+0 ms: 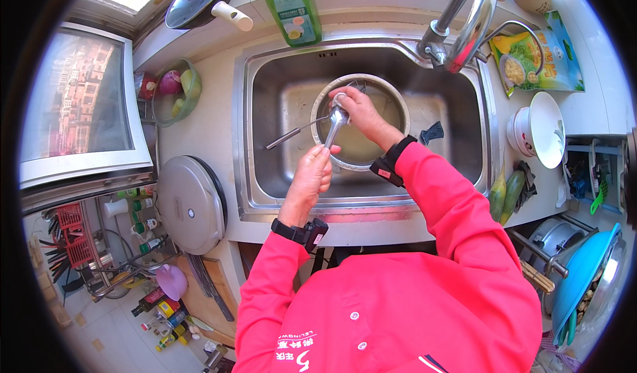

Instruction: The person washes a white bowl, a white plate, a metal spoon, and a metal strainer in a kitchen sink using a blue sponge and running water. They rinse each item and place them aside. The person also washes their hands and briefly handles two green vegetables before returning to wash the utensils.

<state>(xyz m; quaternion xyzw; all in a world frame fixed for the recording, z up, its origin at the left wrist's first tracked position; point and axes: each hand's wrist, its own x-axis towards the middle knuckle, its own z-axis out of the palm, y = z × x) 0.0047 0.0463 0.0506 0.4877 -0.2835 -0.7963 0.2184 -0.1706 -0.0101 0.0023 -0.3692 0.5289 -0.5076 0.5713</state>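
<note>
Over a round metal basin (389, 100) in the steel sink (279, 181), my left hand (314, 174) is closed on the handle of a metal spoon (333, 131). My right hand (361, 118) is closed round the spoon's head, with something small and whitish under its fingers that I cannot make out. Cloudy water (371, 141) lies in the basin. Another metal-handled utensil (283, 139) rests across the basin's left side, its far end partly hidden near my hands. A dark scrubbing pad (431, 133) lies in the sink at the right.
The tap (441, 36) rises behind the sink, near a green bottle (292, 11). A grey round appliance (192, 207) and a bowl of onions (170, 81) stand left. White bowls (547, 131), cucumbers (512, 198) and a blue basin (574, 277) sit right. An open window pane (79, 108) juts in at upper left.
</note>
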